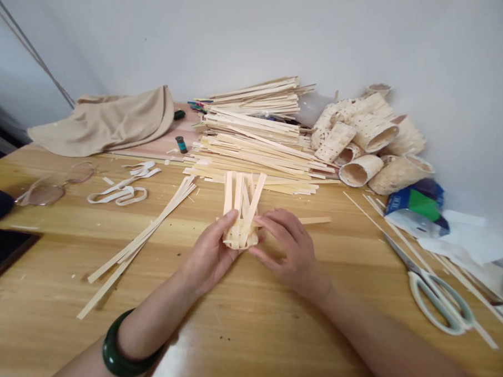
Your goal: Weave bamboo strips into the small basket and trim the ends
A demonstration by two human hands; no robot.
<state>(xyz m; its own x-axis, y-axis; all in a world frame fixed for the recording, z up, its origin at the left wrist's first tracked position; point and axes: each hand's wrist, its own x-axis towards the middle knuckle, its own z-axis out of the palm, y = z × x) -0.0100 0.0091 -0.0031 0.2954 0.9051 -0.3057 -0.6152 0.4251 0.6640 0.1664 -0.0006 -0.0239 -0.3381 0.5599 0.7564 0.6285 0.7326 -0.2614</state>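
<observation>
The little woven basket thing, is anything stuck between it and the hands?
Nothing visible. The left hand and right hand both grip the half-woven basket directly, one on each side, with loose strips lying apart on the table.

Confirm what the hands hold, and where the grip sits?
Both hold a small, pale, half-woven strip basket. Left hand and right hand grip its woven base from either side; loose strip ends stick up.

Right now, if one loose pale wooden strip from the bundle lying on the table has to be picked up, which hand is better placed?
Probably the left hand. The loose pale wooden strips lie on its side, while the right hand sits across the small half-woven strip basket from them.
</observation>
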